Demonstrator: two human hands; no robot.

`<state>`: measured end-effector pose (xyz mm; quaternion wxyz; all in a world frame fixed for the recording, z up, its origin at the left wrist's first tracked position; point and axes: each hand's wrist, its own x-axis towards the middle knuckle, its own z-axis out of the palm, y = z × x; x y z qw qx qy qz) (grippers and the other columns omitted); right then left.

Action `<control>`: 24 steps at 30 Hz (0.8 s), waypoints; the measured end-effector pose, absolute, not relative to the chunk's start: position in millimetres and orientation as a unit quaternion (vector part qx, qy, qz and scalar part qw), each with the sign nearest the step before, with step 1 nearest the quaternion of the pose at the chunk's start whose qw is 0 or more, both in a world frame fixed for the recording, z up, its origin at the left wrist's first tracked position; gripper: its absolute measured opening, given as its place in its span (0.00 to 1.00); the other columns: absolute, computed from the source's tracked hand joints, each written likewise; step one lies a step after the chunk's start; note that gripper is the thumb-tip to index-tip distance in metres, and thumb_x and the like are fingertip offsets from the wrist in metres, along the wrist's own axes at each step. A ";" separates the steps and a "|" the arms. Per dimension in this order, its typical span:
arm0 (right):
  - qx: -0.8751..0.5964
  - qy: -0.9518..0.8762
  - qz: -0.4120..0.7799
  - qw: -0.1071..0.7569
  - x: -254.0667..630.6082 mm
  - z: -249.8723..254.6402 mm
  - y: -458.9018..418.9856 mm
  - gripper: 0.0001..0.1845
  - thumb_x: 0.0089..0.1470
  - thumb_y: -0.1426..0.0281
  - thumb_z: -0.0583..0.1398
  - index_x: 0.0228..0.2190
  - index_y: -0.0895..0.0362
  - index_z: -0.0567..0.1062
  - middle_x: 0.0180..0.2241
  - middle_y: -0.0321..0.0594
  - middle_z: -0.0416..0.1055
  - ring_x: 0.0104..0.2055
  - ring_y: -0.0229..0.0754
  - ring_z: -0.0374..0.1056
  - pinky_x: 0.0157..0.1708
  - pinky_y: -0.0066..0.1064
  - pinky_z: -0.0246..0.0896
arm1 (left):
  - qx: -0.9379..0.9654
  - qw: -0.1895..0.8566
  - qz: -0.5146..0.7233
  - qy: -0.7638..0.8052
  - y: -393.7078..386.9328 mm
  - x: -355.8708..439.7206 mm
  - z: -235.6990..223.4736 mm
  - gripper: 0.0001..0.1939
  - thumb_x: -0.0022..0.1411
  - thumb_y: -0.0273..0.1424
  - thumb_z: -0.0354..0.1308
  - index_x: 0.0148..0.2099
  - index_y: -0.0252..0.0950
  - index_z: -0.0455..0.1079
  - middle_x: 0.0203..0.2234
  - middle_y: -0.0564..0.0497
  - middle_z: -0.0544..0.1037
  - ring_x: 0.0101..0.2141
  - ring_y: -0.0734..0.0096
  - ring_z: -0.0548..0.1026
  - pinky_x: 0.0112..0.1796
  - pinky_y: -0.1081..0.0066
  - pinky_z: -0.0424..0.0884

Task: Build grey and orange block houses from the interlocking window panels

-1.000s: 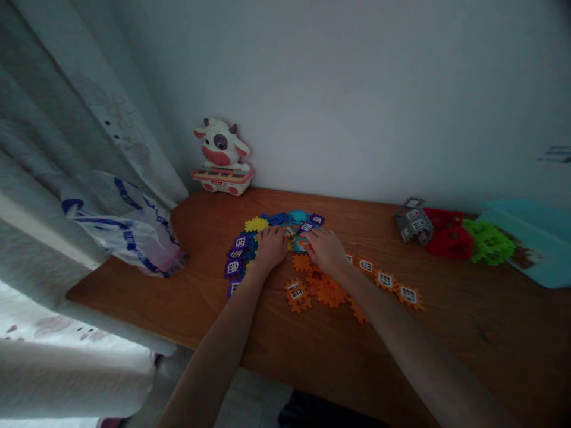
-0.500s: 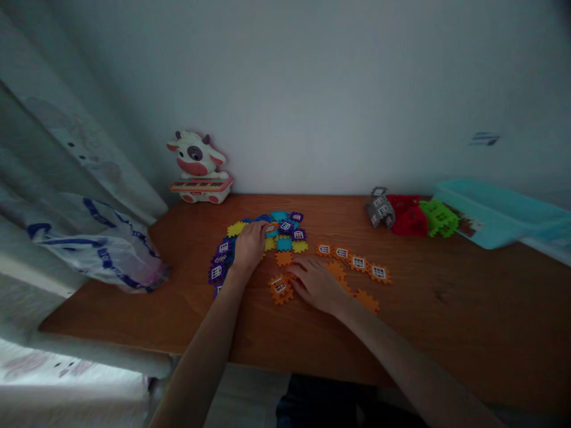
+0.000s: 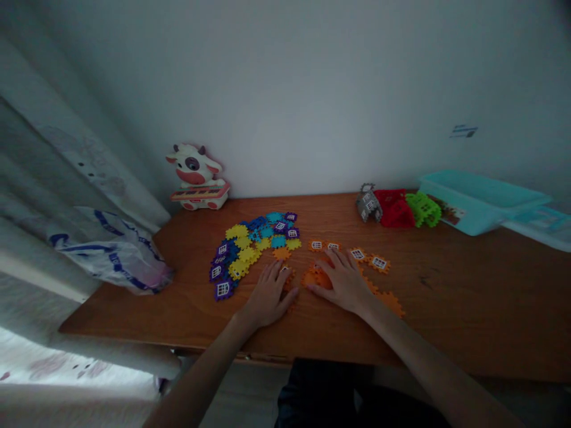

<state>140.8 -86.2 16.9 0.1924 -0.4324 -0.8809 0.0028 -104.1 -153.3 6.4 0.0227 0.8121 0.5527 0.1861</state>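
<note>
My left hand [image 3: 269, 297] lies low over the table, fingers stretched and thumb apart, partly covering an orange window tile [image 3: 288, 275]. Beside it, my right hand [image 3: 344, 282] has its fingers spread over orange interlocking tiles [image 3: 311, 277], touching them. Ahead of the left hand is a lone orange tile [image 3: 281, 253]. Purple window tiles [image 3: 223, 290], yellow tiles [image 3: 248, 255] and blue tiles [image 3: 257, 223] lie in a curved group to the left. Several orange window tiles [image 3: 357, 254] form a row past the right hand, and a larger orange tile [image 3: 391, 304] lies by the right forearm.
A cow toy keyboard [image 3: 200, 193] stands at the back left, with a plastic bag [image 3: 120, 255] nearer me. At the back right are grey [image 3: 369, 205], red [image 3: 394, 208] and green built shapes [image 3: 423, 209]. Next to them sits a turquoise bin [image 3: 486, 202].
My left hand has left the orange tile among the coloured tiles and come back towards me. My right hand has shifted right onto the orange tiles. The view has turned slightly.
</note>
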 end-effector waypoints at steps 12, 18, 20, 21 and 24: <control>-0.521 -0.839 -0.002 0.158 253.4 -6.6 -110.5 0.49 0.52 0.36 0.56 0.64 0.54 0.66 0.68 0.58 0.56 0.71 0.66 0.49 0.65 0.63 0.45 | 0.842 0.048 0.219 0.491 -122.3 -31.1 4.1 0.24 0.72 0.43 0.50 0.62 0.35 0.63 0.63 0.38 0.66 0.64 0.52 0.63 0.65 0.50 0.60; -0.528 -0.822 -0.016 0.213 262.4 -11.9 -104.1 0.42 0.56 0.41 0.57 0.60 0.57 0.70 0.64 0.58 0.63 0.66 0.64 0.60 0.63 0.57 0.54 | 0.856 0.049 0.260 0.444 -90.7 -7.8 6.4 0.23 0.70 0.42 0.53 0.62 0.37 0.63 0.62 0.40 0.67 0.64 0.57 0.64 0.64 0.54 0.62; -0.535 -0.815 -0.008 0.225 263.0 -9.8 -99.8 0.40 0.56 0.42 0.58 0.60 0.56 0.70 0.64 0.59 0.63 0.65 0.65 0.60 0.62 0.58 0.56 | 0.839 0.024 0.273 0.469 -78.4 -10.0 5.7 0.24 0.70 0.43 0.53 0.62 0.35 0.63 0.63 0.39 0.66 0.65 0.55 0.62 0.65 0.52 0.60; -0.535 -0.812 0.000 0.232 263.8 -8.7 -97.5 0.39 0.57 0.43 0.58 0.60 0.55 0.70 0.64 0.58 0.64 0.65 0.64 0.61 0.62 0.58 0.56 | 0.826 0.014 0.277 0.491 -72.5 -13.6 5.2 0.25 0.70 0.44 0.52 0.62 0.35 0.62 0.64 0.39 0.65 0.65 0.54 0.62 0.65 0.51 0.59; -0.520 -0.812 0.046 0.261 268.4 -6.2 -87.7 0.35 0.59 0.47 0.57 0.60 0.52 0.68 0.63 0.53 0.65 0.65 0.61 0.62 0.63 0.58 0.56 | 0.802 0.015 0.272 0.532 -58.9 -31.7 4.3 0.25 0.74 0.43 0.46 0.66 0.35 0.58 0.63 0.39 0.68 0.64 0.56 0.65 0.63 0.51 0.61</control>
